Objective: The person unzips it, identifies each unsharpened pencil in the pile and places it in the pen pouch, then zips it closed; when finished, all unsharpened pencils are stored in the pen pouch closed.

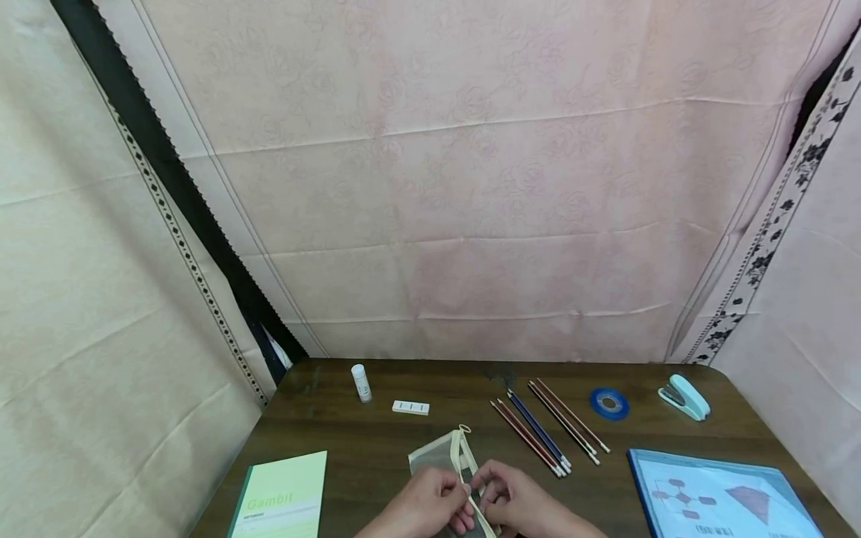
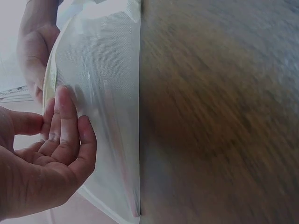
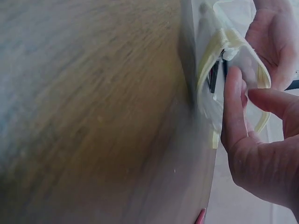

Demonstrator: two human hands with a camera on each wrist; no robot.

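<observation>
A translucent mesh zipper pouch (image 1: 430, 453) with cream edging stands at the front middle of the table, its mouth gaping in the right wrist view. My left hand (image 1: 430, 499) pinches the zipper edge (image 2: 50, 84) between thumb and fingers, the other fingers lying along the mesh. Across from it my right hand (image 1: 514, 499) grips the opposite edge, thumb outside and fingers reaching into the mouth (image 3: 254, 121). Slim long shapes, one reddish (image 2: 122, 168), show through the mesh. A small black object (image 3: 214, 77) sits inside the opening.
Several pencils (image 1: 538, 430) lie behind the pouch. Farther back are a glue stick (image 1: 362, 383), a white eraser-like block (image 1: 410, 407), blue tape (image 1: 609, 403) and a stapler (image 1: 684, 397). A green notebook (image 1: 282, 493) lies left, a blue folder (image 1: 726, 493) right.
</observation>
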